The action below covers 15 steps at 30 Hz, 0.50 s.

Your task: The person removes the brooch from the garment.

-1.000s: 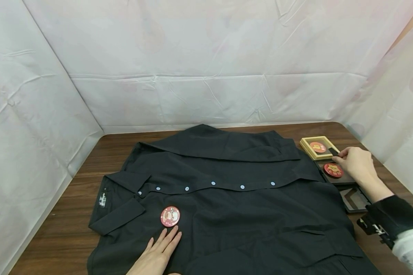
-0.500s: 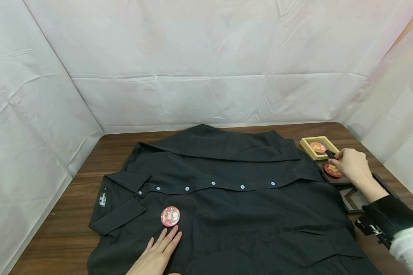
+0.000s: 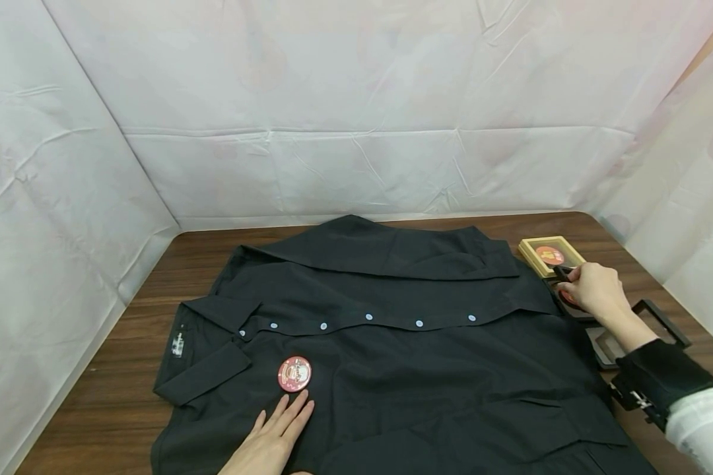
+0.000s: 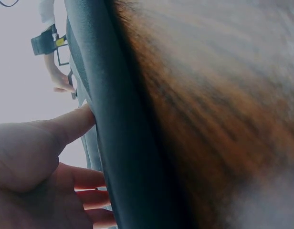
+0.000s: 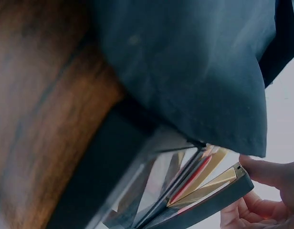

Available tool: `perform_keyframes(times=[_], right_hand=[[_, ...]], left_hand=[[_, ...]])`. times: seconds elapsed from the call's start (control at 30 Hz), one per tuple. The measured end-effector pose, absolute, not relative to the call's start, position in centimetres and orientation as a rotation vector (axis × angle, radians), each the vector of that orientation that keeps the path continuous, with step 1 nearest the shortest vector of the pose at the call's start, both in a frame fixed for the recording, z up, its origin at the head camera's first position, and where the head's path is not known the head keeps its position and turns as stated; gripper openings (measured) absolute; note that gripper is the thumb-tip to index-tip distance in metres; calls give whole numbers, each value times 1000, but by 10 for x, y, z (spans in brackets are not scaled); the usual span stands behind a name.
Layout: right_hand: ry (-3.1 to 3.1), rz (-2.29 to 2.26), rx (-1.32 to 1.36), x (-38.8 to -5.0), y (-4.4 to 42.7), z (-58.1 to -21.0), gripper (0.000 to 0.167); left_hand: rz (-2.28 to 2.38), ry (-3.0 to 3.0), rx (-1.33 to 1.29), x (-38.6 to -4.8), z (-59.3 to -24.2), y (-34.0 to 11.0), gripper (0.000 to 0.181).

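Observation:
My left hand (image 3: pixel 270 435) rests with spread fingers on a dark button-up shirt (image 3: pixel 440 382), its fingertips just below a round red and white badge (image 3: pixel 294 374). In the left wrist view, the thumb of the left hand (image 4: pixel 27 157) lies against the shirt's edge. At the right, my right hand (image 3: pixel 599 290) pinches one end of a black-framed lid (image 3: pixel 664 322) with a clear window. The frame (image 5: pixel 209 205) is seen edge-on and tilted in the right wrist view. Beneath the hand, a red badge (image 3: pixel 567 299) is partly hidden on a dark case.
A gold-framed box (image 3: pixel 535 265) with an orange badge (image 3: pixel 549 255) stands at the back right. Part of the dark case (image 3: pixel 603 359) shows below the right wrist. White cloth walls (image 3: pixel 362 165) surround the wooden tabletop (image 3: pixel 107 369).
My right hand has shifted left and slightly nearer with the lid, whose far end now shows right of the wrist. It now covers more of the red badge. The left hand stays put.

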State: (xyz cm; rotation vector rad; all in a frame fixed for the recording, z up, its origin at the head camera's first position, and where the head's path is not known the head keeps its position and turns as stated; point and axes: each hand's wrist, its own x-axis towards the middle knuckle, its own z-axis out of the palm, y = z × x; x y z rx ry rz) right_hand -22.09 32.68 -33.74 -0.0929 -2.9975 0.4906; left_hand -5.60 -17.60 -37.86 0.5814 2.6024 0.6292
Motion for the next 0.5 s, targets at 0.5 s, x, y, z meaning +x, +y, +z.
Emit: perform_keyframes(times=[0.5], right_hand=[[-3058, 519, -106, -223, 323, -345, 20]], left_hand=[[633, 2644, 590, -55, -379, -176, 88]])
